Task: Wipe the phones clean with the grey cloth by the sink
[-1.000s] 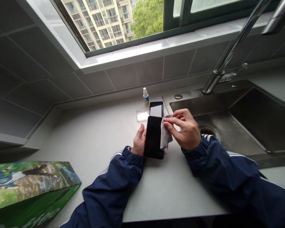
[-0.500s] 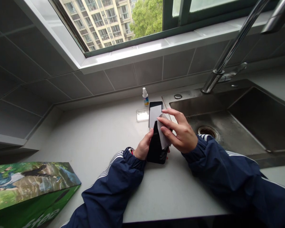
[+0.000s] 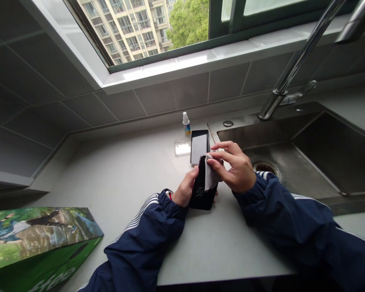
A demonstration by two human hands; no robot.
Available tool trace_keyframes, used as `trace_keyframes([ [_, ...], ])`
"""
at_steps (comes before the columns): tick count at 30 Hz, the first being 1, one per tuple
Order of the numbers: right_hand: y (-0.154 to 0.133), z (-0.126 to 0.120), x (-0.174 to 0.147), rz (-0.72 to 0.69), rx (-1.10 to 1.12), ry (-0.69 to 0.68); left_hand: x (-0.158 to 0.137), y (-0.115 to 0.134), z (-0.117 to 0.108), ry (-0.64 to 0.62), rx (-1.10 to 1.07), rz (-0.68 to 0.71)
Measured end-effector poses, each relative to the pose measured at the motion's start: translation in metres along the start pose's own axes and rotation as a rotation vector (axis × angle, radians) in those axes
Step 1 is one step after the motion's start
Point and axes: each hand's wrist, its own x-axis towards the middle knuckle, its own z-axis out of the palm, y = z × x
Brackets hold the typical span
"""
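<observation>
A black phone [image 3: 197,200] is held over the bench [image 3: 124,174], clasped in the left hand [image 3: 184,190], thumb at its left edge and fingertips showing at the right. The right hand [image 3: 237,168], partly curled, pinches a grey cloth [image 3: 210,178] against the phone's upper right side. Just beyond lie a second phone [image 3: 199,149] and a clear case [image 3: 181,148]

Smartphone [image 3: 200,199] of smooth glossy finish, cloth [image 3: 211,177] of matt look, clear plastic case [image 3: 182,148], dull metal sink [image 3: 275,151], shiny metal faucet [image 3: 299,61]
</observation>
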Motion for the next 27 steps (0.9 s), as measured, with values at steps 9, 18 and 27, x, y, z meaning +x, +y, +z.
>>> trace_keyframes([
  [9, 0.000, 0.001, 0.000, -0.005, 0.071, -0.010, 0.000, 0.002, 0.001, -0.008, 0.041, -0.020],
  [18, 0.000, 0.001, 0.001, 0.034, 0.150, 0.020, -0.002, 0.004, 0.007, -0.009, 0.042, 0.004],
  [27, 0.000, 0.001, 0.002, -0.027, 0.199, -0.084, -0.005, 0.004, 0.007, 0.065, -0.117, -0.069],
])
